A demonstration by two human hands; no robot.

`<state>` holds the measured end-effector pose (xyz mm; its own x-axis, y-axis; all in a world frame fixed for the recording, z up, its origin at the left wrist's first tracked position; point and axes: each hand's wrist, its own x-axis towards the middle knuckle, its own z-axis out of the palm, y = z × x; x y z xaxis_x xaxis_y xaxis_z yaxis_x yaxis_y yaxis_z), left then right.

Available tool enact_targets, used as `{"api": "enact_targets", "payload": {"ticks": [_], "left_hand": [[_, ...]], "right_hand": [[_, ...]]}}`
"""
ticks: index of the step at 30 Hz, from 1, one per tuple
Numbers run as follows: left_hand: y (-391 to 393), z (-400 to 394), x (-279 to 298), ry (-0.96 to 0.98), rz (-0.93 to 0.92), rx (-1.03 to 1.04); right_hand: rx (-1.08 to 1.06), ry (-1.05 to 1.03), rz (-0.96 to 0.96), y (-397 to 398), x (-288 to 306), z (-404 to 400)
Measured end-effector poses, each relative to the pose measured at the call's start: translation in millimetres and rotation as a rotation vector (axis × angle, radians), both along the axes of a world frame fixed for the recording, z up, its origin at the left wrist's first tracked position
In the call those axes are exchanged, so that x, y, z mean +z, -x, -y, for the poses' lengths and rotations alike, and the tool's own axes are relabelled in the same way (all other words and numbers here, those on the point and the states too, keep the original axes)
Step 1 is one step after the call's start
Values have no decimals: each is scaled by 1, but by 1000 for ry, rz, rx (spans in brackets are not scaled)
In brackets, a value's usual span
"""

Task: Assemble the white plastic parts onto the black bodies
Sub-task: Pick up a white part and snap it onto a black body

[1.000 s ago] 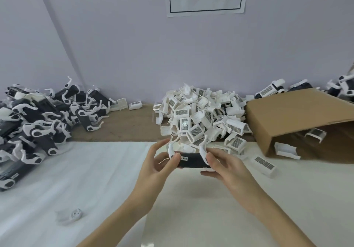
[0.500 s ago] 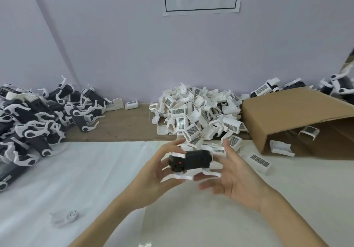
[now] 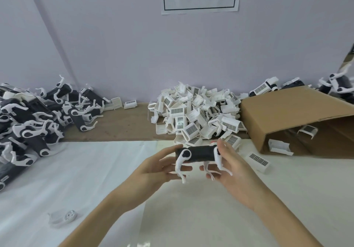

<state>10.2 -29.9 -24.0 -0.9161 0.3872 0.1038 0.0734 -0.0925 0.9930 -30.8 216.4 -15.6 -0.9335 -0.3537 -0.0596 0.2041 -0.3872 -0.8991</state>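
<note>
Cardboard box [image 3: 293,112] on its side holds white parts [image 3: 278,147]; left hand [image 3: 153,168] and right hand [image 3: 235,166] both grip a black body [image 3: 201,153].

Assembled pile [image 3: 34,124] left, white parts [image 3: 195,116] centre, box [image 3: 287,116] right, behind hands [image 3: 193,162].

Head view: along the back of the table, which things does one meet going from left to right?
Heap of assembled black bodies → two loose white parts by the wall → pile of white plastic parts → tipped cardboard box.
</note>
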Motion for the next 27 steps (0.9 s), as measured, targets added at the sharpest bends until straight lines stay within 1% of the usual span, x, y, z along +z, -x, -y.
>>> {"api": "enact_targets", "payload": {"ticks": [2, 3, 4, 7, 8, 10, 12, 15, 16, 18, 19, 20, 21, 22, 24, 25, 26, 27], "left_hand": [[2, -2, 1, -143, 120, -22], [2, -5, 1, -161, 150, 25], [3, -9, -1, -125, 146, 105], [-1, -18, -4, 141, -2, 344], [-2, -19, -4, 178, -43, 394], [-4, -18, -5, 166, -107, 466], [-4, -17, -4, 117, -162, 483], [-5, -17, -4, 120, -264, 523], [-5, -17, -5, 143, -323, 562], [-5, -18, -8, 235, -483, 653], [-6, -18, -10, 319, -595, 699], [-6, -19, -12, 424, -724, 740], [-5, -19, -14, 528, -868, 759], [-4, -20, -15, 621, -1019, 737], [-1, -22, -18, 780, -1316, 600], [0, -23, -19, 842, -1410, 523], [0, -23, -20, 878, -1441, 456], [-1, -23, -20, 881, -1412, 405]], "right_hand": [[-75, -120, -130, -1, -2, 1], [-82, -142, -179, -3, -3, 2], [-72, -150, -222, -4, -5, 3], [-29, -224, -300, -7, -8, 8], [-14, -250, -321, -7, -8, 9], [10, -275, -362, -8, -10, 9], [11, -278, -395, -8, -10, 9], [8, -276, -379, -9, -11, 12], [-28, -318, -359, -9, -12, 14], [-173, -483, -305, -12, -11, 18], [-233, -545, -274, -12, -10, 17], [-236, -542, -215, -11, -9, 16], [-166, -462, -128, -10, -9, 15], [-47, -330, -35, -10, -7, 15], [136, -150, 66, -14, -5, 15], [162, -115, 75, -15, -7, 15], [151, -87, 72, -15, -9, 16], [114, -82, 45, -14, -11, 17]]}}
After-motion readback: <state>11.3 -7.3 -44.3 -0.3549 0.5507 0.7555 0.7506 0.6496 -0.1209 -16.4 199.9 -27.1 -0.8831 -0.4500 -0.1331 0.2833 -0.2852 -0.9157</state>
